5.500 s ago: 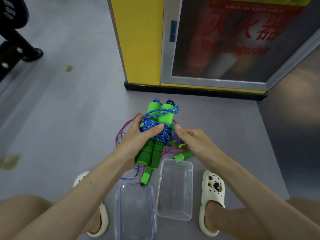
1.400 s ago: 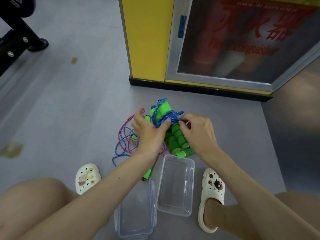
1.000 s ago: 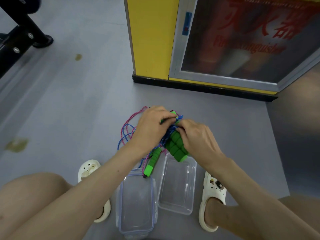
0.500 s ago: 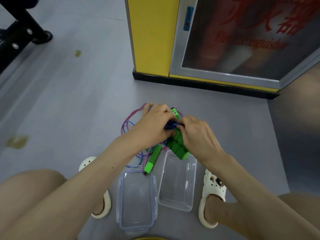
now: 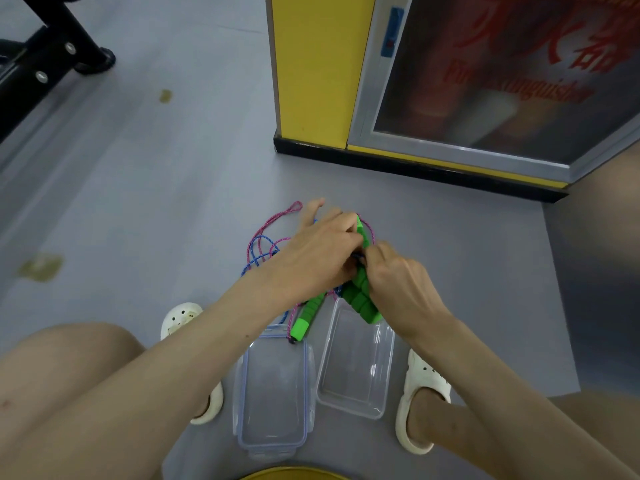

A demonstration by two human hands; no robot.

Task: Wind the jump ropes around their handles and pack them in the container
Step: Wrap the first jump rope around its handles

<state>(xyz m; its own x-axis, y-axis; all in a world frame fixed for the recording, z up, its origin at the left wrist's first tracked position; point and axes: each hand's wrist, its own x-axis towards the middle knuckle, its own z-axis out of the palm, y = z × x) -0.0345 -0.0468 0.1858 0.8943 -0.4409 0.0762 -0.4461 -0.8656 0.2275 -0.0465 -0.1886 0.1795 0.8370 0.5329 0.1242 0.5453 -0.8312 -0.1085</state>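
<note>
White perforated clogs (small charms on top), bare arms and legs.

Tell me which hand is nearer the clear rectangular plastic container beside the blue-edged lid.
Right. The right hand is by the far rim of the clear plastic container; the left hand lies farther up-left.

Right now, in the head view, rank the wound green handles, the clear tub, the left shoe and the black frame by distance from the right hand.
1. wound green handles: gripped by the right hand.
2. clear tub: on the floor just below it.
3. left shoe: well off to the left.
4. black frame: top left corner, farthest.
</note>
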